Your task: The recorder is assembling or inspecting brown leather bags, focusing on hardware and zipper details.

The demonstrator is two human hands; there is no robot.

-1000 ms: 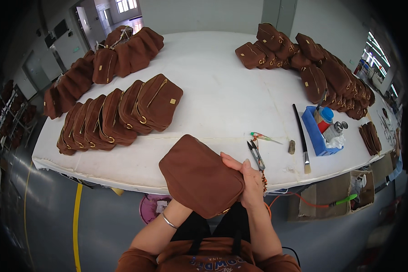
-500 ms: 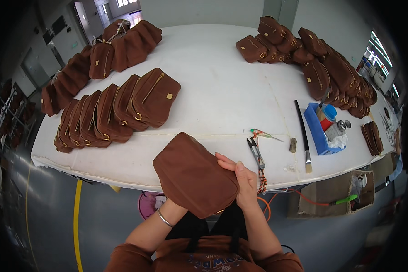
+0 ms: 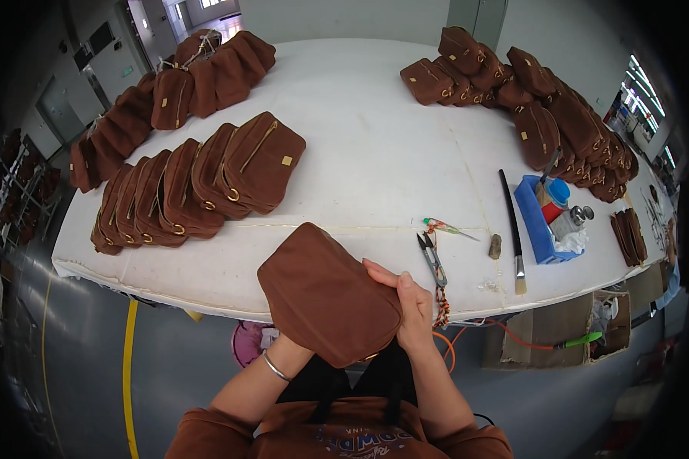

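Observation:
I hold a brown fabric pouch in front of my chest, over the near edge of the white table. My right hand grips its right side, thumb on top. My left hand is under the pouch and mostly hidden; only the wrist with a silver bangle shows. The pouch's plain back faces the camera.
A row of brown pouches with gold rings leans at the left, more pouches lie far left, and another pile of pouches at the far right. Thread snips, a long brush and a blue tray lie right of my hands. A cardboard box stands below.
The pouch has stayed in both hands and turned slightly, dropping a little toward my chest. My right thumb has shifted further over its top face.

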